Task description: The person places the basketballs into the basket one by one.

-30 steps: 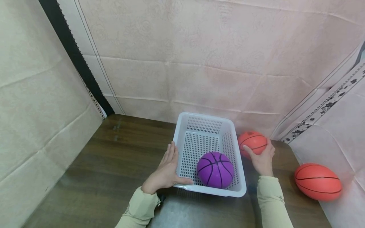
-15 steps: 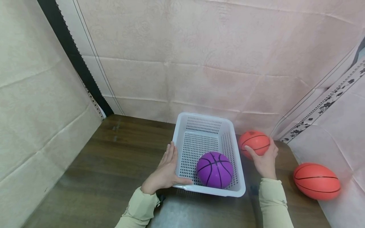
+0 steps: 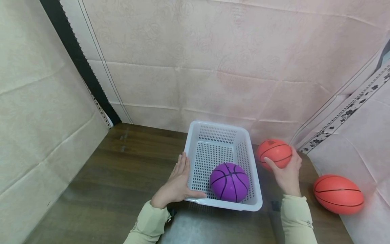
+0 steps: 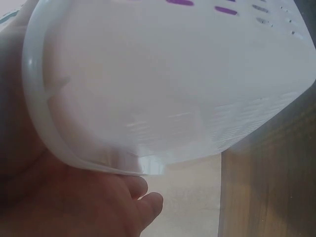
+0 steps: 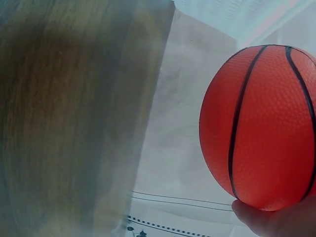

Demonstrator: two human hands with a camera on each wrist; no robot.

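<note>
A white perforated plastic basket (image 3: 195, 139) stands on the table with a purple toy basketball (image 3: 229, 182) in its near right part. My left hand (image 3: 175, 184) rests at the near left corner; its straight fingers lie along the left side, and the thumb extends over the near rim. In the left wrist view, the basket's outer wall (image 4: 148, 74) fills most of the picture. Right of the basket, my right hand (image 3: 286, 173) grips an orange-red toy basketball (image 5: 266, 118), thumb on the near side and fingers round its right. Whether this ball touches the table cannot be told.
Another orange-red basketball (image 3: 339, 195) lies at the table's right edge, beside the cloth on that side. Pale cloth (image 3: 213, 91) hangs behind the brown wooden table (image 3: 122, 179), with more cloth (image 3: 45, 118) at the left. The basket's far end is near the back cloth.
My right hand has moved a little to the right with the orange-red basketball, widening the gap to the basket. My left hand, the basket and the purple ball stay in place.
</note>
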